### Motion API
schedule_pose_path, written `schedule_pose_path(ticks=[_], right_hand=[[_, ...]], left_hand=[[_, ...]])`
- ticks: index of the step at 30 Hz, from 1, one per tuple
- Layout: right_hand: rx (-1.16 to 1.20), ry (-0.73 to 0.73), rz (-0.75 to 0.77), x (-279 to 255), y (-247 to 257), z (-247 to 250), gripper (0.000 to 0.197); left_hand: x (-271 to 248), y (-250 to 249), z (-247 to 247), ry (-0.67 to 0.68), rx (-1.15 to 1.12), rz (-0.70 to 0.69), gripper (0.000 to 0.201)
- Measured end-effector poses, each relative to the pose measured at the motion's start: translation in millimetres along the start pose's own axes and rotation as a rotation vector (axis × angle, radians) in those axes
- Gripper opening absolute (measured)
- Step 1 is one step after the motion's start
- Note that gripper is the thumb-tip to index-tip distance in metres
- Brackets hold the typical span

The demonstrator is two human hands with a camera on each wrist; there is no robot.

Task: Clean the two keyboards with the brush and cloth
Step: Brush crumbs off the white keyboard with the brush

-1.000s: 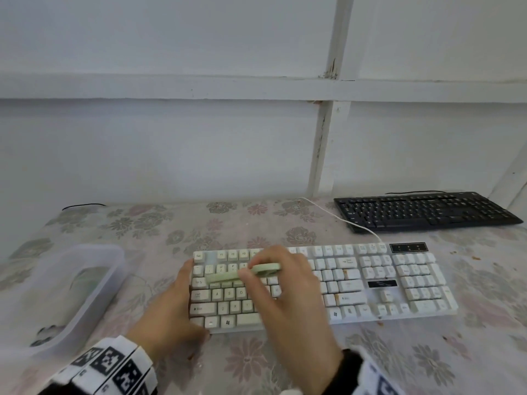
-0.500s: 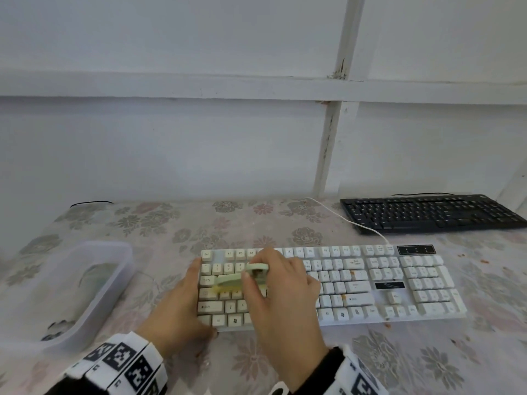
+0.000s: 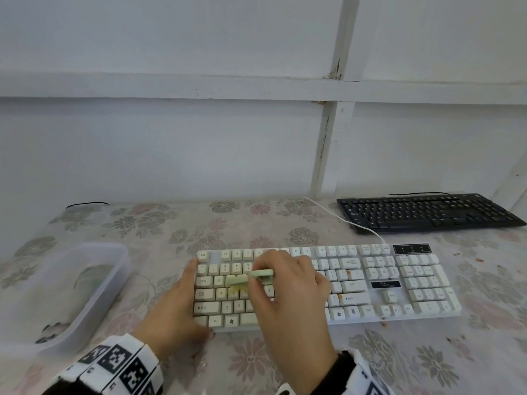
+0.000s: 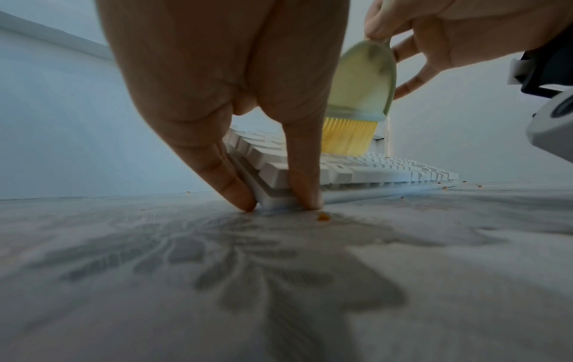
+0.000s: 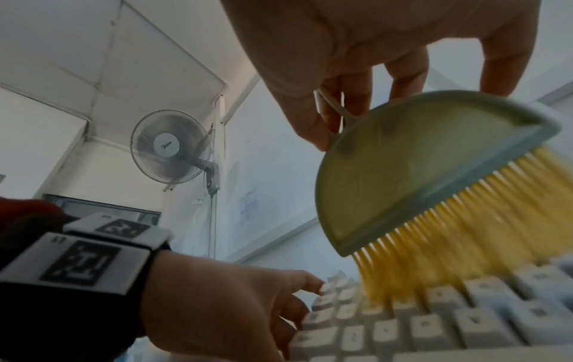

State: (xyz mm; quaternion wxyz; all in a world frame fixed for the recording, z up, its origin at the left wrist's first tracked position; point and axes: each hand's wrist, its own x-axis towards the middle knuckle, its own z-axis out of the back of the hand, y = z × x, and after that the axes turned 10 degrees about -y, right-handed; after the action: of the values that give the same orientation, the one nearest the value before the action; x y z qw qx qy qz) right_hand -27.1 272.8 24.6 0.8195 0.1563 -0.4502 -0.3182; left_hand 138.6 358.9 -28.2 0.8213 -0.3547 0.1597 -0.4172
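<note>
The white keyboard (image 3: 328, 286) lies near the tabletop's (image 3: 199, 223) front edge, so the right hand (image 3: 288, 303), pinching the brush (image 3: 248, 277), should sweep bristles lightly between key rows while the left hand (image 3: 174, 312), fingers straight, braces its left end.

Soft, even daylight throughout; both wrist views are dimmer, wide-angle warped, with motion-blurred bristles and a blurred foreground.
</note>
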Motion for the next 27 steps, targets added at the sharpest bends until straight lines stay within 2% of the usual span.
schedule_pose_path(ticks=[4,9,13,17,20,21,22,24,27], right_hand=[[0.164,0.166,-0.061,-3,4,0,0.016],[0.103,0.124,-0.117,4,-18,15,0.015],[0.191,-0.002,-0.139,10,-26,36,0.011],[0.246,0.067,-0.161,9,-33,42,0.014],[0.204,0.062,-0.197,8,-49,46,0.003],[0.177,0.05,-0.214,8,-51,49,0.009],[0.158,0.024,-0.192,6,-54,49,0.011],[0.145,-0.011,-0.145,7,-47,50,0.003],[0.239,0.08,-0.165,4,-33,47,0.013]], left_hand=[[1,1,0,-0.002,0.0,-0.004,0.111],[0,-1,0,0.005,0.039,-0.008,0.109],[0,-1,1,0.017,0.027,-0.006,0.112],[0,-2,0,0.008,0.014,-0.007,0.11],[0,-2,0,0.01,-0.002,0.009,0.11],[-1,-2,0,0.009,-0.013,0.01,0.109],[-1,-2,0,0.007,-0.021,0.01,0.108],[-2,-4,0,0.005,-0.024,0.011,0.107],[-2,-5,0,0.007,-0.014,0.016,0.107]])
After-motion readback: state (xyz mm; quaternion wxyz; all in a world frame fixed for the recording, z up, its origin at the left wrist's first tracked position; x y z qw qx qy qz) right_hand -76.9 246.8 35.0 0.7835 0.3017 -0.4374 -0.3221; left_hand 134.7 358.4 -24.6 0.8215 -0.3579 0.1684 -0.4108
